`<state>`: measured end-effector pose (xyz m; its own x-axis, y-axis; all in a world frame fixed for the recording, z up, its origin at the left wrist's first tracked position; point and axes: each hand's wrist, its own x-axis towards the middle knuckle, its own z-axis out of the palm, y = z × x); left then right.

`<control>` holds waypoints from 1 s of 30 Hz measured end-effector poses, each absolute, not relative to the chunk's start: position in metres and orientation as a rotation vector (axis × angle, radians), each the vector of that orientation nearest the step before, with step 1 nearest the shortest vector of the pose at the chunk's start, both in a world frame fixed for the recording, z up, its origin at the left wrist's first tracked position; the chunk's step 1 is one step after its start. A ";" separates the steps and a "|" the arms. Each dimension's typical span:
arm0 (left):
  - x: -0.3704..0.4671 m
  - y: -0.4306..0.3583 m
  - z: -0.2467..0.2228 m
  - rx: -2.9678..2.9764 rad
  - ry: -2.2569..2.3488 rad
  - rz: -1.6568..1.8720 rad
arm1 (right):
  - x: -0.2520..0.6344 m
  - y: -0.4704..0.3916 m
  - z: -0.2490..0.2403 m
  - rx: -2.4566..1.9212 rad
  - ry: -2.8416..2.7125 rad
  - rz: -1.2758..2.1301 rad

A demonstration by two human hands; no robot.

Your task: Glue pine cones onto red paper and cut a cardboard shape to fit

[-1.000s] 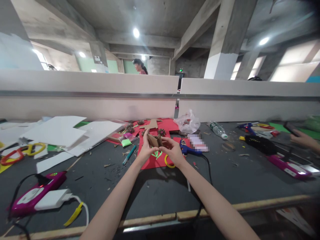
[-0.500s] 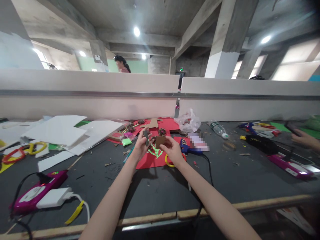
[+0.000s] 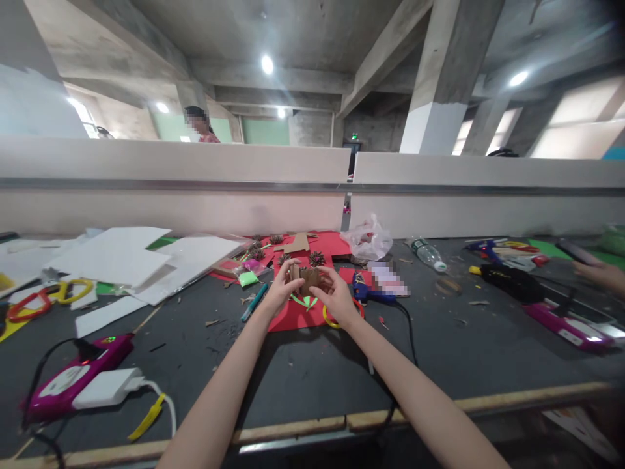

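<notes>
My left hand (image 3: pixel 284 288) and my right hand (image 3: pixel 338 298) are close together over the middle of the table, fingers closed on small brown cardboard (image 3: pixel 307 280) between them. Whether this is one piece or two pressed side by side, I cannot tell. Beneath it lies red paper (image 3: pixel 288 320) with green leaf-shaped strips (image 3: pixel 307 302). Just beyond my fingers sit several pine cones (image 3: pixel 317 258) and a flat cardboard cutout (image 3: pixel 297 243). Yellow-handled scissors (image 3: pixel 331 318) lie partly under my right wrist, and a blue glue gun (image 3: pixel 374 293) is to its right.
White boards (image 3: pixel 117 254) and a magenta power strip (image 3: pixel 73 381) occupy the left. A teal marker (image 3: pixel 254 302) lies beside my left forearm. Rightward are a plastic bag (image 3: pixel 368 238), a bottle (image 3: pixel 428 254) and another person's hand (image 3: pixel 593 270) with a phone. A low partition (image 3: pixel 170 208) stands behind.
My hands have come together, and the cardboard has been turned and brought between both sets of fingers. The person behind the partition has moved left.
</notes>
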<state>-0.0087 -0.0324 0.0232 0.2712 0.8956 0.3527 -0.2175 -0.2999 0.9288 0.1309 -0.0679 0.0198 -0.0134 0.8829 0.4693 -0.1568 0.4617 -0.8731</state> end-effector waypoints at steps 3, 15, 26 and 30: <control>-0.008 -0.033 0.023 1.425 0.666 1.278 | 0.132 -0.068 0.021 -0.725 -1.329 0.958; -0.008 -0.029 0.019 1.385 0.600 1.220 | 0.134 -0.070 0.023 -0.694 -1.369 0.980; -0.008 -0.033 0.023 1.382 0.643 1.230 | 0.131 -0.073 0.026 -0.720 -1.326 0.947; -0.007 -0.032 0.019 1.430 0.651 1.207 | 0.131 -0.072 0.024 -0.696 -1.335 0.978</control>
